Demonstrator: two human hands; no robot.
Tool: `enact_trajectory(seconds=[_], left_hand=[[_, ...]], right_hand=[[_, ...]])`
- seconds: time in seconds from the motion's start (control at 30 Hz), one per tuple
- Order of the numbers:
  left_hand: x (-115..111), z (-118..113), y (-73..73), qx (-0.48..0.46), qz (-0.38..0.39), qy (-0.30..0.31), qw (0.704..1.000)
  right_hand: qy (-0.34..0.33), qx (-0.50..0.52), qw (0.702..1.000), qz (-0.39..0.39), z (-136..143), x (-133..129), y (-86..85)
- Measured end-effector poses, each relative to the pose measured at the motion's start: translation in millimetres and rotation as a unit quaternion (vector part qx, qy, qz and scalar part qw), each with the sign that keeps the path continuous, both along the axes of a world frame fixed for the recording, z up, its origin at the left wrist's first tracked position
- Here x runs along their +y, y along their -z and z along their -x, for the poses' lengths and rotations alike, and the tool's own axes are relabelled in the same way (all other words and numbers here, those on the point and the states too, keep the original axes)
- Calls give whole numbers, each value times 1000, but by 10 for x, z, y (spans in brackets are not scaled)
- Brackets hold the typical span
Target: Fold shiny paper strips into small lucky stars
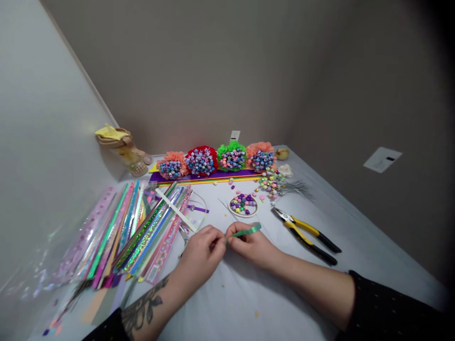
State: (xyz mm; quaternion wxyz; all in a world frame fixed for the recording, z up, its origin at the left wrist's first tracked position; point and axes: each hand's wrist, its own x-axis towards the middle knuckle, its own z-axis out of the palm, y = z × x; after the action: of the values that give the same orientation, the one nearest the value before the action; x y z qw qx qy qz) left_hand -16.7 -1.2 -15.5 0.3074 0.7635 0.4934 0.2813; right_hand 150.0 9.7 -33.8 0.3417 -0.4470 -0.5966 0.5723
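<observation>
My left hand and my right hand meet over the near middle of the table, fingertips pinched close together. Between them runs a narrow green paper strip, its loose end curling up over my right hand. My fingers hide the strip's other end. Just beyond my hands sits a small round dish holding purple, pink and green folded paper stars. Scissors, partly covered, lie beside my left hand.
Packs of shiny paper strips spread across the left. Yellow-and-black pliers lie right, near wired stars with thin wires. Several star bouquets in crepe paper line the back. A tan tape roll sits atop a clear jar.
</observation>
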Motion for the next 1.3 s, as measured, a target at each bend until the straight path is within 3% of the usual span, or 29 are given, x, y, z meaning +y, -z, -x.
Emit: enact_trajectory(seconds=[0.17,0.3,0.53,0.73,0.87,1.0,1.13,1.3], left_hand=[[38,-6,17,-69,71,-32,995],[43,-20,10,-106,103,-46,988],[25,-34,-1,-118,60,-78,988],[17,-49,20,-117,62,-68,989],[4,-61,34,-139,101,-69,983],[1,-66,32,-152,141,-73,976],[10,-61,24,-138,123,-65,981],[15,-54,23,-131,125,-69,981]], right_hand=[[26,35,996,79,-3,11,3],[58,62,992,96,-1,14,18],[-1,107,989,102,0,-28,12],[6,91,990,105,28,-40,-33],[15,72,993,91,30,-27,-31],[18,41,999,23,19,-13,-4],[1,-1,1000,-31,9,-11,43],[-9,-11,1000,-25,7,-25,14]])
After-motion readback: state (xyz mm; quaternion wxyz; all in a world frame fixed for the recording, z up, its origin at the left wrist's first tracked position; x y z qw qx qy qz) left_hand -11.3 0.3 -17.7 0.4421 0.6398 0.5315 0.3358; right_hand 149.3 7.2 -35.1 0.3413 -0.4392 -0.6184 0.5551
